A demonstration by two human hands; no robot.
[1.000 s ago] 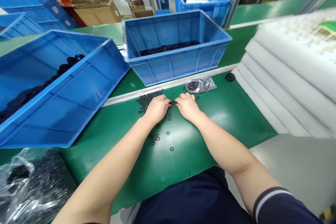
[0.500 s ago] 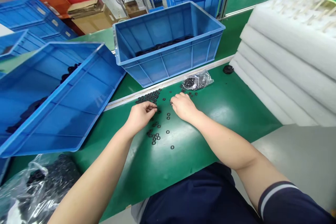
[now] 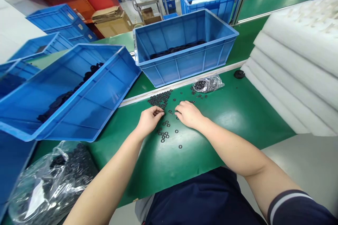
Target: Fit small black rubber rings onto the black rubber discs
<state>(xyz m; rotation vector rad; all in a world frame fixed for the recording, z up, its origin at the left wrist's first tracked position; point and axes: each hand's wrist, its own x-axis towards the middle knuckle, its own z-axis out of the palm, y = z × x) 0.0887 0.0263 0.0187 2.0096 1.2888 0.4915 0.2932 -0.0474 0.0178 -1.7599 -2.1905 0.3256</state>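
Small black rings (image 3: 163,136) lie scattered on the green tabletop (image 3: 211,133), with a denser cluster (image 3: 160,97) of them near the metal strip. My left hand (image 3: 149,121) is closed in a pinch just below that cluster; whatever is between thumb and forefinger is too small to make out. To its right, my right hand (image 3: 189,115) rests low over the table, fingers curled and closed, close to a loose ring (image 3: 177,118). Its fingertips hide what they may hold. Beyond it lies a clear plastic bag (image 3: 212,83) of tiny dark parts, some spilled beside it.
A blue crate (image 3: 182,65) with black parts stands behind the strip. Another blue crate (image 3: 111,102) leans tilted at left, above a large clear bag (image 3: 71,168) of black pieces. White foam sheets (image 3: 285,66) are stacked at right, beside a black disc (image 3: 239,74).
The view has shifted, so the scene sits further right. My right hand has come nearer the loose rings, slightly toward me. My left hand stays pinched by the cluster.
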